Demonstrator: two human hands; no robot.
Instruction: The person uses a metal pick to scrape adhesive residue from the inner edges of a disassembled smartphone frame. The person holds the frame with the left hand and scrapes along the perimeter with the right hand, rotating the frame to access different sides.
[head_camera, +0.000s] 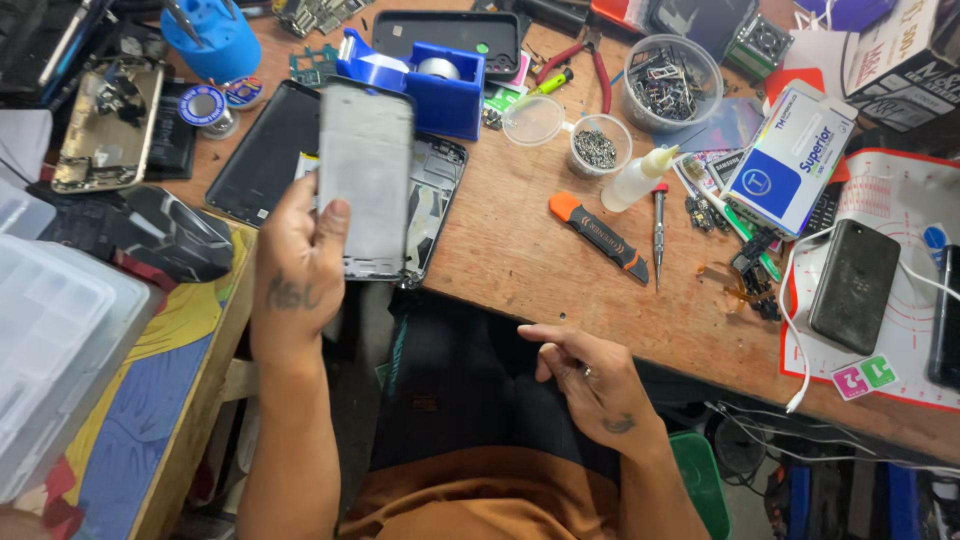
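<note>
Your left hand (300, 265) pinches the grey phone panel (366, 175) by its lower edge, thumb on the face, and holds it upright above the open phone frame (438, 200) on the wooden bench (520, 240). Keep this grip at the edges only, so the panel does not bend. Your right hand (590, 375) is empty, fingers loosely curled, near the bench edge; use it to support the free side.

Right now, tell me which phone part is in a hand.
The grey panel, gripped upright in the left hand; the other phones lie on the bench.
</note>
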